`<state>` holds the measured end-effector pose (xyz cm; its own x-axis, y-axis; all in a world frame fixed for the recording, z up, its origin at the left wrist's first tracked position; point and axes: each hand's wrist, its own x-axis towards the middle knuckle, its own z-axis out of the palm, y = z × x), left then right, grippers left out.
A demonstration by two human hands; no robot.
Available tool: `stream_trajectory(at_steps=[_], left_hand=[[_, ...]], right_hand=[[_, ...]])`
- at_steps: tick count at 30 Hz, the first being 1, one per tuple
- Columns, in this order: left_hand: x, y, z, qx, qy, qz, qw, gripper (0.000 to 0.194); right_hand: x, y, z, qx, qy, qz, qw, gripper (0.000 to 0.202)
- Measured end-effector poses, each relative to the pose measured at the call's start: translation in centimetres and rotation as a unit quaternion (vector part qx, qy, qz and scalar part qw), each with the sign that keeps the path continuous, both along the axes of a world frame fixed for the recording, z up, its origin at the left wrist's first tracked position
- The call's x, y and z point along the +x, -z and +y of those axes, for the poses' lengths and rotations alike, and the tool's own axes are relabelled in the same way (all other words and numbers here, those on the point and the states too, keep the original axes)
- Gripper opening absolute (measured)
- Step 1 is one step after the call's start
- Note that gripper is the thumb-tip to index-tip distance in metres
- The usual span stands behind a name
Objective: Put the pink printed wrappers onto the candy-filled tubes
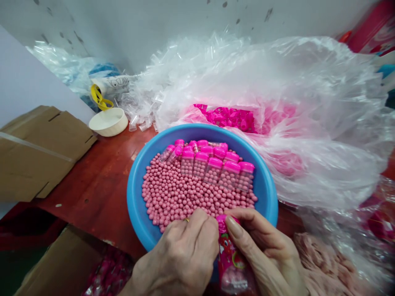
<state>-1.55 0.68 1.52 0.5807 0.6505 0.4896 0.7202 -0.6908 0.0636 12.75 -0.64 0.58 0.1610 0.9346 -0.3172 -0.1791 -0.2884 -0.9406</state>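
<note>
A pink printed candy packet with a strawberry picture stands between my hands at the near rim of the blue basin. Pink balls show through its clear lower part. My right hand grips it from the right, thumb near its top. Curled against its left edge, my left hand pinches it, the fingertips hidden. Inside the basin lie many loose pink candy balls, with several clear, pink-capped candy containers resting on them toward the far side.
Behind the basin, a large clear plastic bag holds bright pink caps. Clear plastic tubes pile up by the wall. On the red table are a white tape roll and cardboard. A crumpled cloth lies right.
</note>
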Motion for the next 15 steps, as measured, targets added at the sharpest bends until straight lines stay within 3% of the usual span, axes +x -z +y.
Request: stream_trajectory(at_steps=[3, 5, 6, 8, 10, 11, 13, 15], left_hand=[[-0.2, 0.2, 0.3, -0.057, 0.005, -0.090, 0.994, 0.020], [-0.1, 0.1, 0.4, -0.146, 0.013, -0.194, 0.970, 0.019], [0.0, 0.1, 0.3, -0.205, 0.008, -0.262, 0.943, 0.017], [0.4, 0.2, -0.1, -0.347, -0.002, -0.382, 0.857, 0.027], [1.2, 0.7, -0.9, -0.477, -0.010, -0.441, 0.760, 0.045], [1.6, 1.1, -1.4, -0.516, -0.020, -0.454, 0.727, 0.047], [2.5, 1.8, -2.3, -0.513, -0.098, -0.466, 0.714, 0.046], [3.2, 2.4, -3.1, -0.485, -0.182, -0.458, 0.723, 0.041]], right_hand=[[-0.1, 0.2, 0.1, 0.009, 0.007, 0.023, 1.000, 0.016], [0.0, 0.4, 0.2, 0.026, 0.003, 0.045, 0.999, 0.014], [0.0, 0.5, 0.2, 0.034, 0.008, 0.055, 0.998, 0.012], [0.0, 0.6, 0.2, 0.046, 0.024, 0.070, 0.996, 0.010], [-0.2, 0.8, 0.0, 0.052, 0.047, 0.069, 0.995, 0.011], [-0.3, 0.8, -0.1, 0.053, 0.057, 0.060, 0.995, 0.011], [-0.7, 1.1, -0.4, 0.055, 0.089, 0.024, 0.994, 0.011], [-1.0, 1.4, -0.6, 0.078, 0.119, -0.017, 0.990, 0.006]])
